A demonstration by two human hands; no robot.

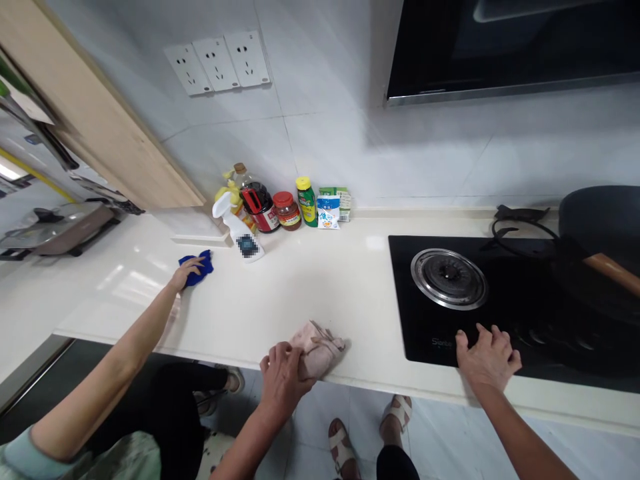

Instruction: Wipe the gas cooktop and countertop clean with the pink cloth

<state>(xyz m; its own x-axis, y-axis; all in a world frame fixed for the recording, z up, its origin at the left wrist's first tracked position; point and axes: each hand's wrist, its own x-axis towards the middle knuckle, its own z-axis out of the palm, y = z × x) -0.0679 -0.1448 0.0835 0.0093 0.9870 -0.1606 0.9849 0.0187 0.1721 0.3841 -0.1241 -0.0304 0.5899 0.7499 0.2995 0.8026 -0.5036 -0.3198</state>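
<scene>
Near the front edge of the white countertop (350, 287), my left hand (281, 379) has its fingers closed on a bunched pale pink cloth (320, 352), which rests on the surface. My right hand (487, 360) lies with spread fingers on the front edge of the black glass stove (425, 320), below its round burner (450, 277), holding nothing. Farther left, another person's hand (187, 270) presses a dark blue cloth (203, 267) onto the same counter.
Along the wall stand a white spray bottle (245, 240), a dark sauce bottle (263, 210), a red-lidded jar (287, 212), a green yellow-capped bottle (307, 203) and a small packet (329, 212). A wok (600, 220) with a wooden handle sits at right, a lidded pan (70, 227) at far left.
</scene>
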